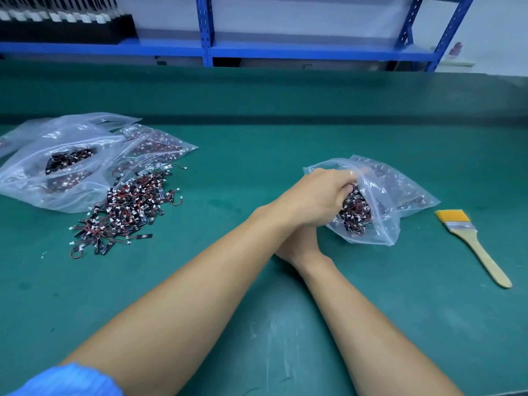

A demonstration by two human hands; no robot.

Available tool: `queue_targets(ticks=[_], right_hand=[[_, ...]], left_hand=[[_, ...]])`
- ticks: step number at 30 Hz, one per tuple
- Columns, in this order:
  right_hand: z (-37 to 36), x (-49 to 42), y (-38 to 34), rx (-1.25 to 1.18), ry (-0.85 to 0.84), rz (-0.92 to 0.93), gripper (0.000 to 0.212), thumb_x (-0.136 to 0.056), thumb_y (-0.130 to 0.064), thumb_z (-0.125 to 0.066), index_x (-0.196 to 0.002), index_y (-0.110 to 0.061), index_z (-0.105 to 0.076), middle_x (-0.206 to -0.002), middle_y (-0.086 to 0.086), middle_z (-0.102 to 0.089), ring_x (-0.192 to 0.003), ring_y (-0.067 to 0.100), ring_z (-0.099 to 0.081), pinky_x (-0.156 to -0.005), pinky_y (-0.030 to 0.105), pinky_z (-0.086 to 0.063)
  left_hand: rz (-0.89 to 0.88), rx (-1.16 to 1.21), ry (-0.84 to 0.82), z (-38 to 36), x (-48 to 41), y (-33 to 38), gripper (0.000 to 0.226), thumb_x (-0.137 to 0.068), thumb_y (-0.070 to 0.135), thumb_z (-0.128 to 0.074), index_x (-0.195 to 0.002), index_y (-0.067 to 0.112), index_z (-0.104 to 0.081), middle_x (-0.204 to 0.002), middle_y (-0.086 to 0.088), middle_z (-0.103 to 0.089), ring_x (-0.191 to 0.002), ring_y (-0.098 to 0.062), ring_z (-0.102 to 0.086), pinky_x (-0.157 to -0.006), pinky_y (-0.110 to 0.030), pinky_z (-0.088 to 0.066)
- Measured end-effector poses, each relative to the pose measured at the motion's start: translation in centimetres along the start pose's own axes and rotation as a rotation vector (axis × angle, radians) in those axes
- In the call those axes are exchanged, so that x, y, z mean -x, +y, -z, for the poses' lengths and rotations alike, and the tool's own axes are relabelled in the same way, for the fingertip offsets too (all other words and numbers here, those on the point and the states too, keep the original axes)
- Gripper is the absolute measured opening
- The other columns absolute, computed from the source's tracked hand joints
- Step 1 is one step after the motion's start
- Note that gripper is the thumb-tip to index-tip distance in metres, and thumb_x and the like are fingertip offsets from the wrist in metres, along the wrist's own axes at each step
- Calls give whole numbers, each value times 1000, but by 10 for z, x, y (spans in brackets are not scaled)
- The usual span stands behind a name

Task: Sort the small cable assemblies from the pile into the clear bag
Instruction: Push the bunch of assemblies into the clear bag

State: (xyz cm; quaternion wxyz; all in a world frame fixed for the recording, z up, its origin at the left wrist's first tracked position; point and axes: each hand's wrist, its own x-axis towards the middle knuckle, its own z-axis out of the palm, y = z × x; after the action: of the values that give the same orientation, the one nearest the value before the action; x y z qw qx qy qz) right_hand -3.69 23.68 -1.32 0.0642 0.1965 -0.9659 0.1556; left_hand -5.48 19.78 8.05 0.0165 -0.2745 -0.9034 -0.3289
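Note:
A pile of small cable assemblies (pixel 128 207), black tabs with red wires and white plugs, lies on the green mat at the left. To the right of centre lies a clear bag (pixel 400 190) with its mouth facing left and a clump of cable assemblies (pixel 355 212) inside it. My left hand (pixel 317 195) reaches across to the bag's mouth, and its curled fingers hold a handful of assemblies just inside. My right hand (pixel 300 244) sits beneath the left one at the bag's lower edge, with its fingers hidden.
Several other clear bags (pixel 57 167), some holding assemblies, lie behind the pile at the far left. A yellow-bristled brush (pixel 471 238) with a wooden handle lies right of the bag. A blue shelf rack (pixel 205 30) stands beyond the table.

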Motion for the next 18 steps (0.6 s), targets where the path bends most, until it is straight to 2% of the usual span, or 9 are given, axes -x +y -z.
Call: queue_targets(ticks=[2,4,6,8,9,12,14,16,18], right_hand=[[2,-5,1,117,10,-64,23,-106,-31,-33,-125,-22,-40,-121,1,-46,-105,14,-33,-79,25,-13],[-1,-5,0,85,-5,-50,31,-105,-30,-32,-134,-21,-38,-129,3,-45,-121,18,-39,-88,27,-20],[-1,-5,1,-27,-15,-112,36,-103,-25,-43,-138,-16,-44,-136,7,-49,-130,24,-43,-97,27,-24],[-1,-4,-2,-154,138,-64,31,-94,-18,-55,-124,-10,-61,-124,15,-63,-117,33,-57,-90,35,-37],[1,-5,-4,-162,183,-53,26,-90,-19,-55,-111,-12,-66,-112,16,-68,-104,36,-63,-79,40,-43],[4,-8,-7,-182,73,-138,26,-82,-41,-44,-71,-21,-56,-80,7,-70,-80,37,-63,-59,36,-41],[6,-9,-7,-211,57,-189,40,-86,-51,-49,-65,-18,-56,-66,0,-64,-73,30,-61,-60,37,-47],[6,-9,-7,-226,60,-201,37,-90,-51,-56,-69,-20,-63,-67,-5,-64,-74,24,-61,-65,36,-51],[6,-9,-6,-240,52,-211,36,-90,-50,-58,-71,-21,-65,-67,-7,-65,-75,23,-61,-67,36,-52]], left_hand=[[-2,-24,-19,3,7,-4,26,-104,13,-43,-113,12,-67,-100,-2,-68,-92,-21,-54,-82,-36,-42],[-21,5,-1,6,18,-9,22,-102,11,-47,-99,10,-69,-83,7,-64,-87,-20,-54,-77,-33,-40],[-33,77,43,8,32,-13,21,-100,12,-54,-105,15,-73,-95,12,-72,-98,-12,-61,-86,-25,-44],[-55,133,133,11,48,-22,23,-97,13,-59,-113,18,-74,-112,9,-73,-109,-5,-63,-97,-22,-45],[-65,145,196,12,57,-30,23,-95,13,-60,-112,17,-74,-112,8,-73,-108,-6,-64,-98,-25,-46],[31,87,340,15,91,-69,23,-92,15,-59,-110,16,-73,-111,7,-72,-105,-11,-64,-96,-34,-48],[184,-65,366,18,116,-100,22,-94,18,-60,-114,19,-70,-117,8,-68,-109,-15,-59,-98,-39,-45],[312,-167,365,24,136,-123,25,-95,21,-62,-120,21,-65,-126,9,-62,-116,-16,-53,-105,-37,-40],[335,-263,411,35,146,-138,32,-94,21,-62,-125,20,-63,-131,5,-57,-120,-20,-50,-107,-34,-37]])
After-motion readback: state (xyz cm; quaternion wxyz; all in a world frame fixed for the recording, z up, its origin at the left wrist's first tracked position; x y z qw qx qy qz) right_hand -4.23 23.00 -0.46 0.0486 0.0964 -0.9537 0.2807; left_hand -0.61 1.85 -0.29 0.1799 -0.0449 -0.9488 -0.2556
